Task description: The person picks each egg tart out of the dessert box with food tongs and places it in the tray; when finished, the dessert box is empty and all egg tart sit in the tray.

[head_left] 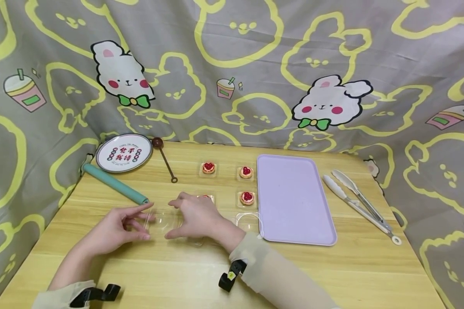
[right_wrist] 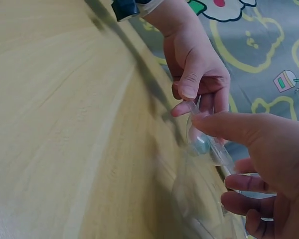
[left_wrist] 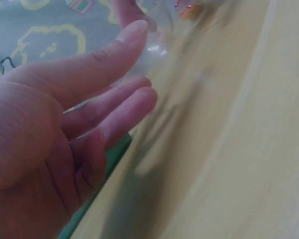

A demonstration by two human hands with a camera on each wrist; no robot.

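A clear plastic box (head_left: 162, 221) is between both hands above the table's front left. My left hand (head_left: 117, 227) pinches its left edge between thumb and fingers; the left wrist view shows this thumb (left_wrist: 124, 42) by the clear plastic. My right hand (head_left: 201, 219) holds the box from the right, its thumb (right_wrist: 229, 124) on the plastic and its other fingers (right_wrist: 249, 191) curved along the far side. Beyond the hands lie small red-topped tarts (head_left: 245, 172) in clear boxes, one partly hidden by my right hand. Another clear container (head_left: 249, 221) stands right of my right wrist.
A lilac tray (head_left: 294, 199) lies right of the tarts, with metal tongs (head_left: 361, 204) beyond it. At the back left are a white plate (head_left: 124, 153) with red characters, a brown long-handled spoon (head_left: 165, 161) and a green rolling pin (head_left: 116, 183). A patterned curtain (head_left: 255, 86) surrounds the table.
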